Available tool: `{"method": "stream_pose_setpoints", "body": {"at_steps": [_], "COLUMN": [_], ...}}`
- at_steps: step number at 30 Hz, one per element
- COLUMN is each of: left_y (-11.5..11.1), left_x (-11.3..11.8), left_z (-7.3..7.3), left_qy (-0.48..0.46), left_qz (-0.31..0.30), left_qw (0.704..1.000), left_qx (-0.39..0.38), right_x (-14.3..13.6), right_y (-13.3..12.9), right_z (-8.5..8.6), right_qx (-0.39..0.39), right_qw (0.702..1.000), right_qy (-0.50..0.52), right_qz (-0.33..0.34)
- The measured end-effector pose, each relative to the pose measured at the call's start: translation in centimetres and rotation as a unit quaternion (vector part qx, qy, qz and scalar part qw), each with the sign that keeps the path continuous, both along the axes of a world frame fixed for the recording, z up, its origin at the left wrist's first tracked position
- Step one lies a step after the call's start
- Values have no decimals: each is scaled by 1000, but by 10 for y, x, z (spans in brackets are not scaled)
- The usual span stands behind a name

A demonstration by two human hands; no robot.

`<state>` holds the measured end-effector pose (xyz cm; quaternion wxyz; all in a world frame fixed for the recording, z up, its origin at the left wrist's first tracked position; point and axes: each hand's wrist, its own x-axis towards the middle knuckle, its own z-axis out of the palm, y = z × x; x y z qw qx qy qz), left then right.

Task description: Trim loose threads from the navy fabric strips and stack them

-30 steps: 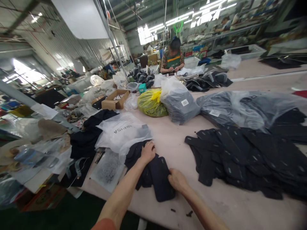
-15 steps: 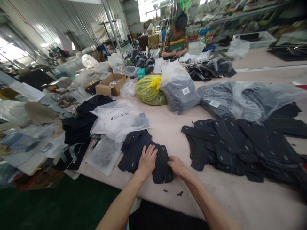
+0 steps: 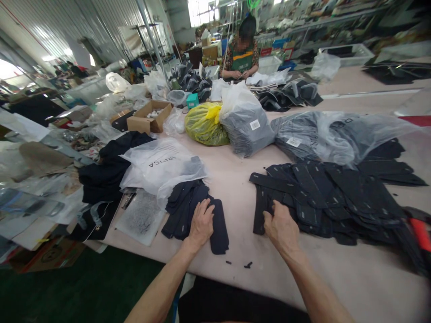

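Pale pink worktop (image 3: 235, 179) in a cluttered workshop (image 3: 74, 27); behind, we see a yellow bag (image 3: 204, 125), a full clear bag (image 3: 245, 128) & a co-worker (image 3: 240, 58) opp. Our L hand (image 3: 201, 224) rests atop the smaller pile of dark pcs (image 3: 180, 211), fingers (image 3: 202, 207) slightly spread. Our R hand (image 3: 282, 229) is at the L edge of the big dark pile (image 3: 323, 193), fingers by a dark strip (image 3: 258, 215); can't tell if they're pinching it.
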<state>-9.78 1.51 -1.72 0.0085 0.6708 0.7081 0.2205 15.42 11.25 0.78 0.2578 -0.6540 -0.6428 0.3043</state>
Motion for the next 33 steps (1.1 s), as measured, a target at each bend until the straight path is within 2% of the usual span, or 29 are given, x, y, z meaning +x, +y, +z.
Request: {"method": "stream_pose_setpoints", "body": {"at_steps": [2, 3, 5, 7, 8, 10, 13, 15, 16, 19, 22, 26, 29, 33], "left_y": [-10, -17, -31, -43, -47, -52, -52, -50, -50, -51, -52, -53, -53, -50], "left_x": [8, 13, 23, 32, 35, 37, 38, 40, 43, 57, 73, 77, 68, 55], "left_z": [9, 13, 16, 14, 11, 4, -1, 2, 5, 16, 20, 11, -1, -12], "left_qy": [-37, -61, -122, -196, -227, -275, -354, -399, -406, -372, -359, -371, -352, -379], "left_qz": [68, 103, 168, 221, 242, 272, 300, 288, 263, 139, 67, 70, 129, 188], "left_qw": [997, 993, 975, 945, 928, 901, 866, 857, 865, 914, 927, 923, 925, 901], "left_qx": [-1, -16, -74, -143, -171, -197, -183, -155, -135, -87, -87, -76, -62, -93], "right_x": [-8, -16, -37, -61, -71, -86, -92, -90, -88, -84, -83, -81, -79, -78], "right_y": [-7, -14, -31, -48, -56, -64, -62, -56, -54, -51, -53, -55, -56, -57], "right_z": [4, 3, -6, -19, -25, -36, -40, -37, -35, -28, -26, -34, -41, -44], "right_qx": [76, 70, -28, -139, -166, -183, -190, -200, -204, -214, -220, -237, -274, -308], "right_qw": [997, 997, 991, 964, 955, 950, 953, 951, 949, 943, 939, 934, 919, 896], "right_qy": [-24, -4, 88, 170, 185, 189, 170, 163, 161, 173, 199, 236, 272, 315], "right_qz": [1, 28, 101, 149, 161, 169, 166, 172, 177, 185, 175, 128, 86, 50]}}
